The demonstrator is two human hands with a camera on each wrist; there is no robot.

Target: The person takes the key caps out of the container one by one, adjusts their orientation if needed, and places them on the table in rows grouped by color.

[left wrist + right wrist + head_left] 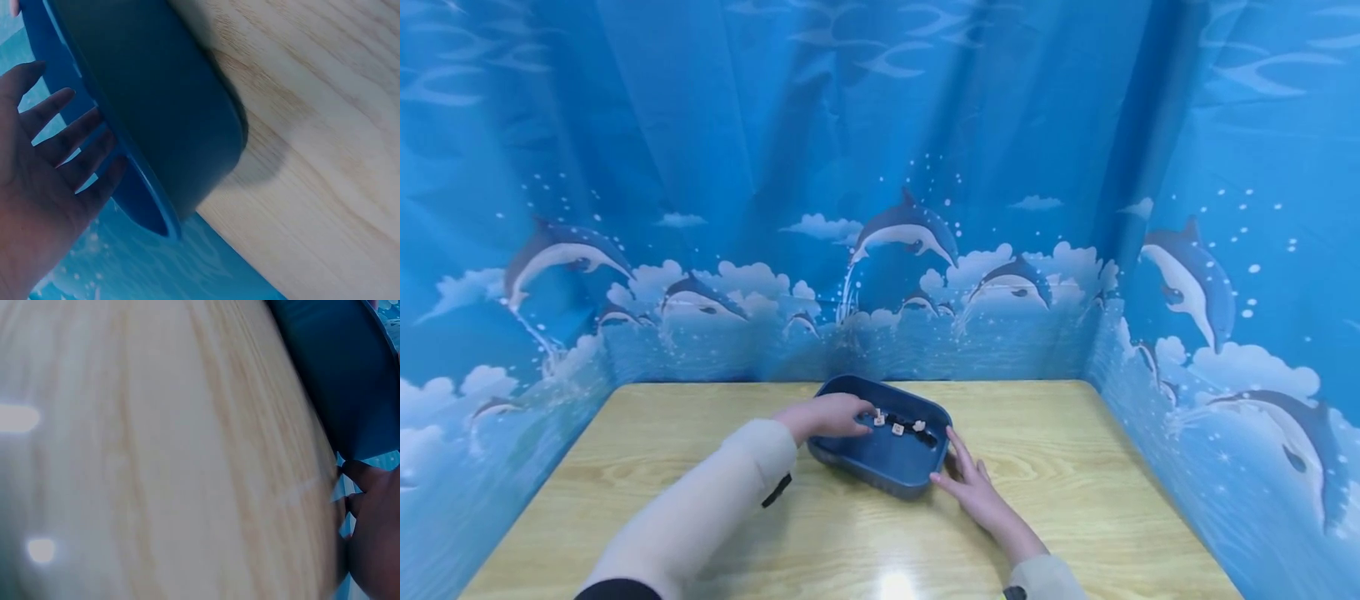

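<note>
A dark blue plastic basin (868,458) sits at an angle near the back middle of the table. Small pale block-like pieces (897,429) with markings and some black pieces (927,438) lie inside it along the far side; their kind is too small to make out. My left hand (838,414) reaches over the left rim, its fingertips right by the leftmost pale piece. Spread, loosely straight fingers of that hand show in the left wrist view, extending over the basin's rim. At the basin's right corner my right hand (976,493) touches the outside, thumb and fingers extended and apart.
The basin stands on a light wood-grain table (1075,500). A blue curtain (737,167) printed with dolphins and clouds encloses the back and both sides. Light glares off the tabletop near the front.
</note>
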